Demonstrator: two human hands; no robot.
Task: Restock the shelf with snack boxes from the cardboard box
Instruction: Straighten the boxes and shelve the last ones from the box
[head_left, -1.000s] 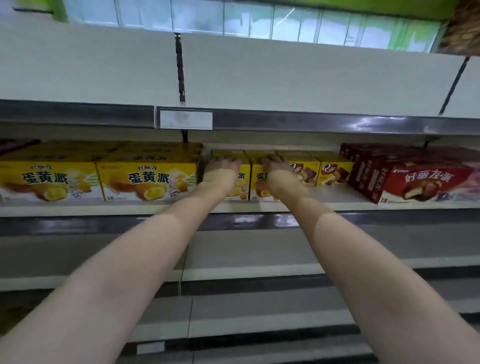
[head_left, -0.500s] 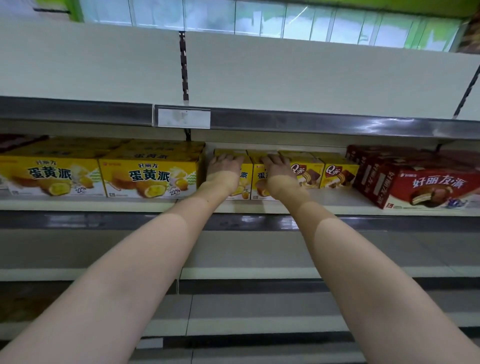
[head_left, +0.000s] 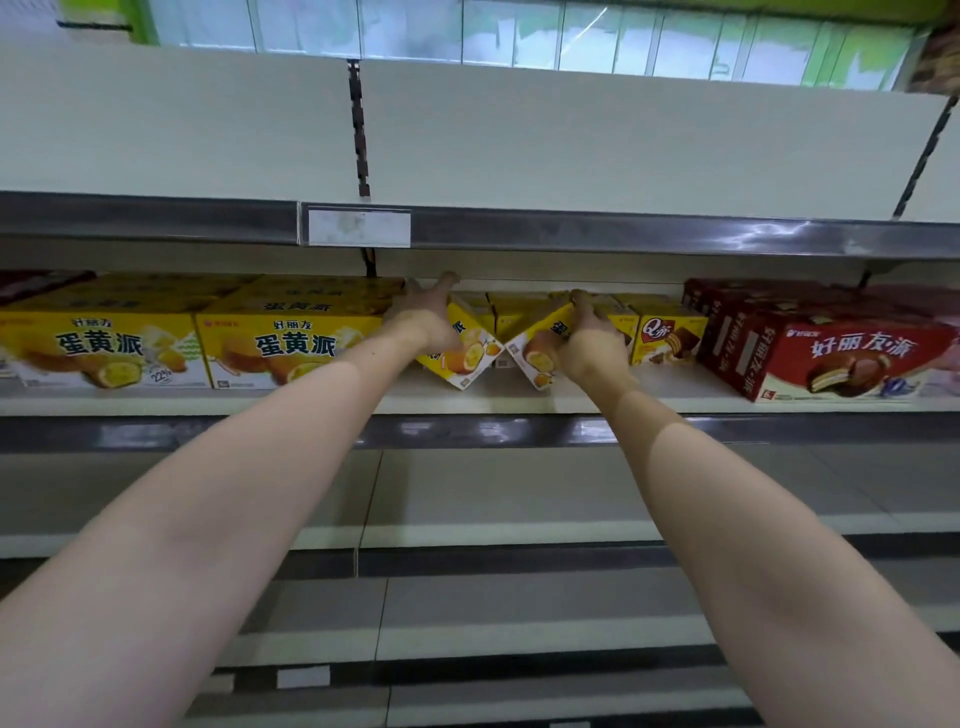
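The left hand (head_left: 427, 318) is clamped on a small yellow egg-yolk pie box (head_left: 464, 349), and the right hand (head_left: 589, 347) is clamped on a second small yellow pie box (head_left: 540, 347). Half a second ago both boxes were standing upright on the shelf (head_left: 467, 397) with the hands on their tops; now both are tilted, their bottom corners leaning toward each other, with a narrow gap between them. It seems the person is lifting or turning them to arrange them better in the row.

Just left of the left hand stand the large yellow pie boxes (head_left: 291, 343). Just right of the right hand stands a Q-cake box (head_left: 667, 335), and further right the red chocolate pie boxes (head_left: 852, 356). More small yellow boxes are behind the two held ones.

The cardboard box is not in view. In my judgement, these two boxes are not yet settled, so this placing step is unfinished.
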